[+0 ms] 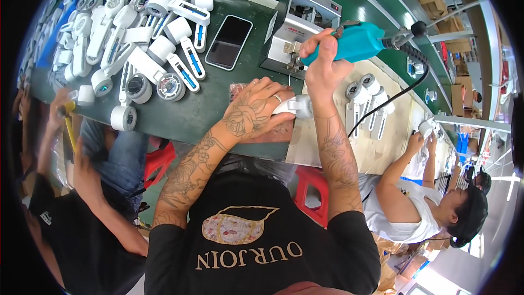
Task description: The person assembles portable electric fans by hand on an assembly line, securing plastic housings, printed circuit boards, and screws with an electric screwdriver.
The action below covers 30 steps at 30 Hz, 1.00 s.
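My right hand [326, 68] is wrapped around a teal electric screwdriver [356, 42]. The driver is held sideways, and its tip end is close to the front of a grey metal screw feeder [289, 30]. Whether the tip touches the feeder I cannot tell. Below it, my left hand [252, 110] grips a white handheld fan [299, 107], part of which is hidden under the fingers. That fan is held above a reddish-brown mat [270, 134]. A dark phone [230, 42] lies on the green bench just left of the feeder.
White fans and fan parts [117, 33] are heaped across the bench's left side. Several more fans [371, 101] lie on a cardboard sheet [322, 145] to the right. A black cable [406, 90] loops down from the driver. Co-workers sit on both sides, one holding a yellow-handled tool [70, 123].
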Tool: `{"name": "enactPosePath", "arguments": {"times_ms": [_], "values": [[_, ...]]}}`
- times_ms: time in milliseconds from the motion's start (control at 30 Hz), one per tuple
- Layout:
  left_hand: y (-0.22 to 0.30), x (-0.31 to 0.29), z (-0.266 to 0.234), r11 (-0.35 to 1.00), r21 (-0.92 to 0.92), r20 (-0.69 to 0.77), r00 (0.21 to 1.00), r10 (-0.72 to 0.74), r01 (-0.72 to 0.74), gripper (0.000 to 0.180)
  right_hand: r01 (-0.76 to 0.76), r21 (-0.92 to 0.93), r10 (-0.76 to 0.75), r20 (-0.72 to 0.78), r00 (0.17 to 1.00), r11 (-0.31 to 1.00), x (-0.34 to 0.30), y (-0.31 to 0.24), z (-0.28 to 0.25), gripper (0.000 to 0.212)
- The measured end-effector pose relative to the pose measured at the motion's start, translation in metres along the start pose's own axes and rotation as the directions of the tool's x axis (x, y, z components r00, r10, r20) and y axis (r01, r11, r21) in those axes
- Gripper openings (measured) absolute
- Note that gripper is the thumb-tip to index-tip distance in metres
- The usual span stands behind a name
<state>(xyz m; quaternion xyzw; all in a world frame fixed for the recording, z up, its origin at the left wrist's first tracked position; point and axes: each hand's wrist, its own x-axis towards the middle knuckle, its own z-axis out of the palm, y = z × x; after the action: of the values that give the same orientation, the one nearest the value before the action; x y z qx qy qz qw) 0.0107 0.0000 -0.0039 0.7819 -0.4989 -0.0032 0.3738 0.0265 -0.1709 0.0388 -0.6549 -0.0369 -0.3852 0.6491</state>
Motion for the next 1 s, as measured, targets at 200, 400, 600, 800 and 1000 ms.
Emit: {"name": "enactPosePath", "arguments": {"times_ms": [200, 400, 600, 800, 1000], "values": [[0.0, -0.002, -0.006, 0.999, 0.003, 0.008, 0.999, -0.038, 0.038, 0.044, -0.199, -0.072, 0.199, -0.009, 0.98, 0.977, -0.016, -0.028, 0.004, 0.036], [0.001, 0.001, -0.003, 1.0, 0.003, 0.023, 1.0, -0.021, 0.021, 0.043, -0.199, -0.001, 0.198, -0.078, 0.977, 0.98, -0.045, -0.044, -0.024, 0.048], [0.0, -0.001, -0.003, 0.999, -0.005, 0.041, 0.998, -0.041, 0.041, 0.043, -0.204, -0.044, 0.201, -0.065, 0.977, 0.978, -0.052, -0.042, -0.017, 0.055], [0.0, 0.0, 0.0, 0.999, 0.05, 0.022, 1.0, -0.007, 0.006, 0.043, -0.201, 0.018, 0.201, -0.003, 0.98, 0.979, -0.055, -0.03, -0.021, 0.046], [-0.001, 0.002, 0.001, 0.995, 0.098, 0.03, 1.0, -0.007, 0.004, 0.042, -0.189, 0.001, 0.189, -0.002, 0.982, 0.982, -0.059, -0.028, -0.018, 0.044]]}}
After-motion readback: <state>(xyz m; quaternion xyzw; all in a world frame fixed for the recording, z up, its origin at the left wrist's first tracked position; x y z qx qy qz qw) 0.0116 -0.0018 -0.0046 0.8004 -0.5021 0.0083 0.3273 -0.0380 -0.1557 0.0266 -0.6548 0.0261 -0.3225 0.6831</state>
